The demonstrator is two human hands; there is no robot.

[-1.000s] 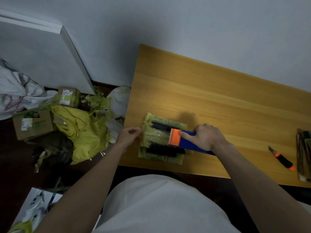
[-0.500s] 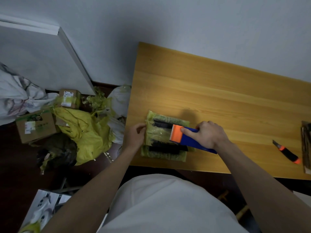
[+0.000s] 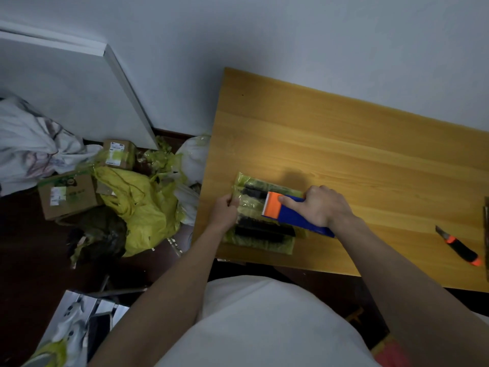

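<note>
A parcel wrapped in yellow-green tape (image 3: 260, 239), with dark shapes showing through, lies at the near left corner of the wooden table (image 3: 344, 144). My left hand (image 3: 225, 211) grips the parcel's left edge with curled fingers. My right hand (image 3: 321, 205) holds a blue tape dispenser with an orange toothed front (image 3: 287, 211) on top of the parcel, with the index finger stretched along it toward the orange part.
A black and orange utility knife (image 3: 459, 247) lies on the table at the right, next to dark flat items at the frame's edge. On the floor to the left are cardboard boxes (image 3: 67, 194), crumpled yellow plastic (image 3: 144, 207) and white cloth (image 3: 31, 144).
My left hand moved right from beside the table edge and took hold of the parcel's left edge. The right hand with the dispenser stayed on the parcel.
</note>
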